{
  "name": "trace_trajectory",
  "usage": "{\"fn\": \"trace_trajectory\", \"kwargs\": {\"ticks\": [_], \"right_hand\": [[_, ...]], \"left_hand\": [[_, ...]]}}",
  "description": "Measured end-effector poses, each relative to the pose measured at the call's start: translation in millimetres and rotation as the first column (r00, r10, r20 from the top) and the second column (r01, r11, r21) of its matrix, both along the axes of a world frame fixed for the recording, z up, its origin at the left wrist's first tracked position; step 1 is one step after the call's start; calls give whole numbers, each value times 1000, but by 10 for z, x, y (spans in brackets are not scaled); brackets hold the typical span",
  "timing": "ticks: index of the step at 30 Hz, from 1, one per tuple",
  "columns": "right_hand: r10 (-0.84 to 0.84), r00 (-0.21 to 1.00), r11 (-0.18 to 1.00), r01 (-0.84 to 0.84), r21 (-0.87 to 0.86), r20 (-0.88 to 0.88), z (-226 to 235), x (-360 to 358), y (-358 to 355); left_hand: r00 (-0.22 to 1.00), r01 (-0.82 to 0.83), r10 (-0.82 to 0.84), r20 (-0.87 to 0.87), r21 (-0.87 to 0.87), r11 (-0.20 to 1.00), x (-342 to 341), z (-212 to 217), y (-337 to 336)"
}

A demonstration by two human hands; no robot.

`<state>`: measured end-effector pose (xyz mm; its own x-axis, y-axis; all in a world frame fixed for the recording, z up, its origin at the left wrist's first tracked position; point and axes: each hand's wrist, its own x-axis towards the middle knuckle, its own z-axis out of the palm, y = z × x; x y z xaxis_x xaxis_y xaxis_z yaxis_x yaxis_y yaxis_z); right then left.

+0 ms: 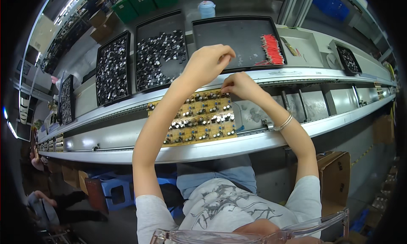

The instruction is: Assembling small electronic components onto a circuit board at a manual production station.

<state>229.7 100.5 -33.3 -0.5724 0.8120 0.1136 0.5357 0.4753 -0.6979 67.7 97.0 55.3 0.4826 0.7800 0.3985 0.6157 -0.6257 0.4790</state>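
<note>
Yellow circuit board panel point(199, 119) on conveyor rail point(220, 147), studded with capacitors. Right hand point(241, 85) fingertips pinched narrow at board's top edge. Left hand point(206, 63) raised above, fingers curled together; contents cannot tell. Component trays point(160, 53) behind.

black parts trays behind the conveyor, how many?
5: three side by side at centre, small tray, middle tray, wide tray with red parts; one far left; one far right. More may sit beyond view.
</note>
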Motion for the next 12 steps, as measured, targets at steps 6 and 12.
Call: {"fn": "trace_trajectory", "kwargs": {"ticks": [6, 12], "right_hand": [[-53, 998, 999, 53, 7, -26, -115, -4, 22], [-102, 987, 943, 136, 305, -123, -309, -61, 85]], "left_hand": [[988, 120, -116, -106, 29, 992, 862, -270, 703], [925, 180, -142, -353, 77, 981, 1596, -402, 1042]]}}
